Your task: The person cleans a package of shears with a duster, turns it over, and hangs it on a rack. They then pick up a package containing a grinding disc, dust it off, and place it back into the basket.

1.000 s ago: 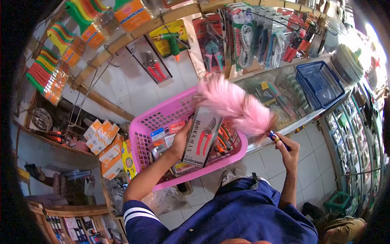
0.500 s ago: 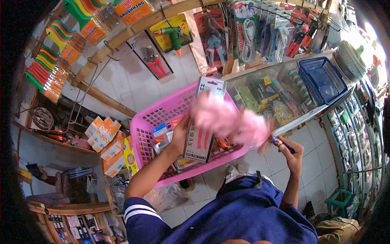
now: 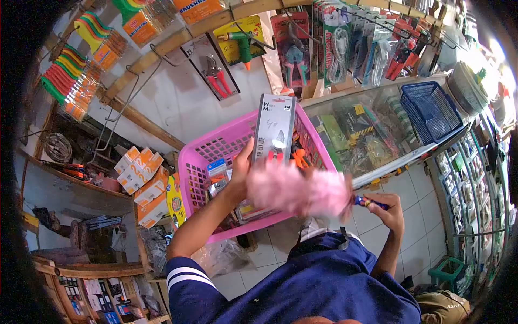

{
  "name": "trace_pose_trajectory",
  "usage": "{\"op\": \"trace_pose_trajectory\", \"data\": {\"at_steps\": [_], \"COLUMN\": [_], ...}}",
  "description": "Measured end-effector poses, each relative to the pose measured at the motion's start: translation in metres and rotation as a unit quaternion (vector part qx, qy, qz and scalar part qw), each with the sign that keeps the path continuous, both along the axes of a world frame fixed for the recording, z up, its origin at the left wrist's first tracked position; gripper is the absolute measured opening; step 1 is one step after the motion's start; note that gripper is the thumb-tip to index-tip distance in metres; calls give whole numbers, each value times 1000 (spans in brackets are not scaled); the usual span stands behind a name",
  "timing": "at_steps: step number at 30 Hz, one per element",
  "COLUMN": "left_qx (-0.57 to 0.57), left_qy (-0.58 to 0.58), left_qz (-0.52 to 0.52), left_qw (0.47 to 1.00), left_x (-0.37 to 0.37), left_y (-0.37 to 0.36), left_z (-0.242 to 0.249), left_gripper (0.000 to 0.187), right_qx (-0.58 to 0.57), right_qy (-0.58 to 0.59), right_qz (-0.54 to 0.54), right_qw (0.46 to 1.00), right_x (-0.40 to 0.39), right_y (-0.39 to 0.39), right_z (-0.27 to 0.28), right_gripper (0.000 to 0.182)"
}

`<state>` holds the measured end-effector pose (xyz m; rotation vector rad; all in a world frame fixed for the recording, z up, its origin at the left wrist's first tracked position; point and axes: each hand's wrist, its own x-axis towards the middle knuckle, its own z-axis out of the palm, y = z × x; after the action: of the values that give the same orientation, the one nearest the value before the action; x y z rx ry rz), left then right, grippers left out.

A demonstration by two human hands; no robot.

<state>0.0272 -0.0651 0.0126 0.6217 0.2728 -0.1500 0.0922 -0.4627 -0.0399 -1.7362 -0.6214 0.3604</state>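
My left hand [image 3: 241,171] is closed on the side of a boxed pair of pruning shears [image 3: 274,121], held upright over a pink plastic basket [image 3: 318,129]. The package is grey and white, with the shears partly visible on its front. In my right hand [image 3: 390,212] is the dark, patterned handle of a fluffy pink duster [image 3: 302,191]. The duster head is blurred by motion and covers the lower half of the package. Several packaged items lie in the basket, among them something orange [image 3: 300,157]. Part of my left fingers is hidden by the duster and package.
Packaged tools and paintbrushes [image 3: 67,81] hang from a wooden rail above. To the right are a glass display case [image 3: 361,129] and a blue basket [image 3: 431,110]. Orange and white boxes [image 3: 143,173] are stacked at left. A green stool [image 3: 449,270] stands on the tiled floor.
The pink duster has swept downward and slightly left across the package, uncovering its upper half. My left hand keeps its hold, and the package stands a little higher.
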Motion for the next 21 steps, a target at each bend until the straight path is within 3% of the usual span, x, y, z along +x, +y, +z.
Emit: {"op": "trace_pose_trajectory", "data": {"at_steps": [4,5,7,8,10,12,16,17,18,21], "left_qx": [8,64,-94,-56,19,25,88,100,-9,-6], "left_qy": [-18,-16,-110,-71,9,7,26,44,-15,-83], "left_qz": [-17,45,-124,-82,2,0,17,32,-11,-95], "left_qw": [1000,997,982,993,1000,1000,996,994,1000,992], "left_x": [3,2,5,4,-1,0,-1,-1,1,-3], "left_y": [11,0,23,21,-2,-3,1,3,7,-4], "left_z": [-16,-6,-25,-28,-4,-11,-24,-30,-33,-10], "left_gripper": [58,56,54,53,52,51,49,49,50,49], "right_qx": [27,26,25,4,36,62,43,55,66,67], "right_qy": [31,23,4,0,-1,11,-13,-20,-27,-24], "right_qz": [-119,-93,-44,-25,-91,-164,-104,-136,-168,-172], "right_qw": [992,995,999,1000,995,984,994,989,983,983], "right_x": [-6,-6,-6,-4,-4,-4,7,8,9,10], "right_y": [6,6,3,-2,1,9,-1,1,4,4], "right_z": [-6,-5,-2,-1,-8,-6,-6,-6,-8,-6], "right_gripper": [34,33,32,33,34,34,31,32,32,32]}}
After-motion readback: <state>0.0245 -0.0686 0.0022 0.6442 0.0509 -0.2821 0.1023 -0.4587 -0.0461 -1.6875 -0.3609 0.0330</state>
